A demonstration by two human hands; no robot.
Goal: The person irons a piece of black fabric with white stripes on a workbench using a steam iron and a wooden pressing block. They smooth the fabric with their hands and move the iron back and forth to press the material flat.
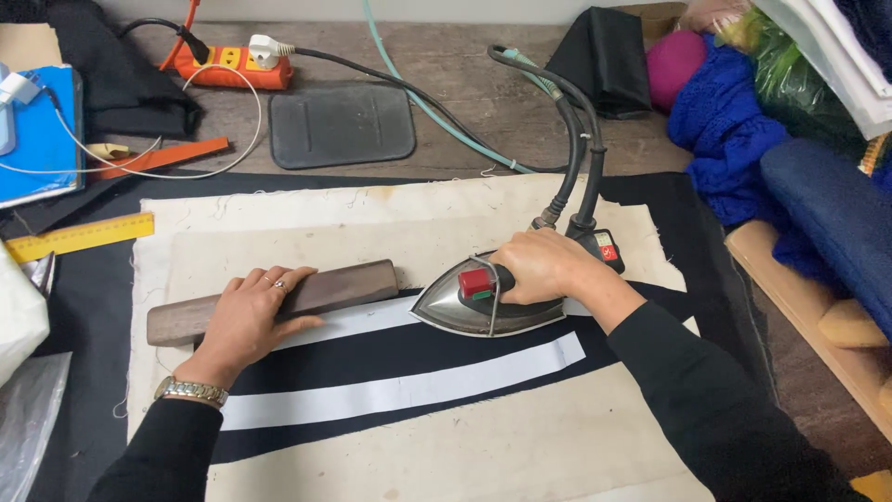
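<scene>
My right hand (544,265) grips the handle of a steel steam iron (465,302) with a red button, its sole resting on a white strip (362,321) laid over black fabric (390,349). Beside it, my left hand (246,316) lies flat on a dark wooden block (344,284), pressing it onto the same strip to the left of the iron's tip. A second white strip (409,383) runs lower across the black fabric. All of this sits on a cream pressing cloth (307,228).
The iron's hoses (581,149) run back across the wooden table. A grey rubber mat (341,125), an orange power strip (228,67) and a yellow ruler (79,237) lie behind and left. Blue knitwear (734,130) and piled fabrics fill the right side.
</scene>
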